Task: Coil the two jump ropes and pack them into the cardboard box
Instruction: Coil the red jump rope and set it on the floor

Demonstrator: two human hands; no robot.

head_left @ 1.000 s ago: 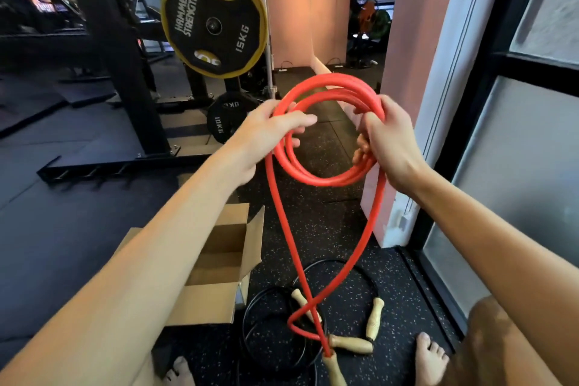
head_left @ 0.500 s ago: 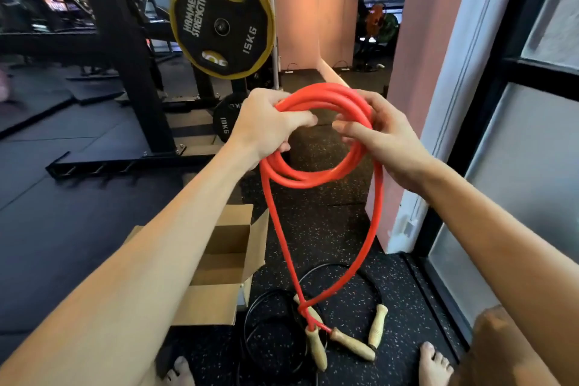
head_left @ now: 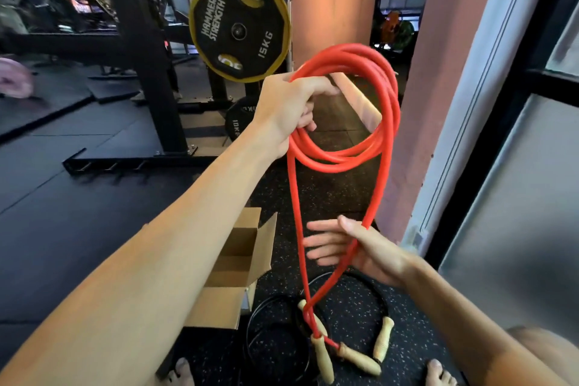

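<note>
Up beside the open brown cardboard box (head_left: 219,304), the left hand (head_left: 288,106) clamps its grip round the coiled red rubber jump rope (head_left: 338,164), while the right hand (head_left: 360,247), fingers straight, cradles a hanging strand lower down.

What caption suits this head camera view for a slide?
Left hand holds a coiled red jump rope aloft; open right hand supports its hanging strand near the open brown cardboard box.

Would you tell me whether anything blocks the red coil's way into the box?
Nothing visible does: the box stands open below the coil in the left hand, though the forearm hides part of it.
</note>
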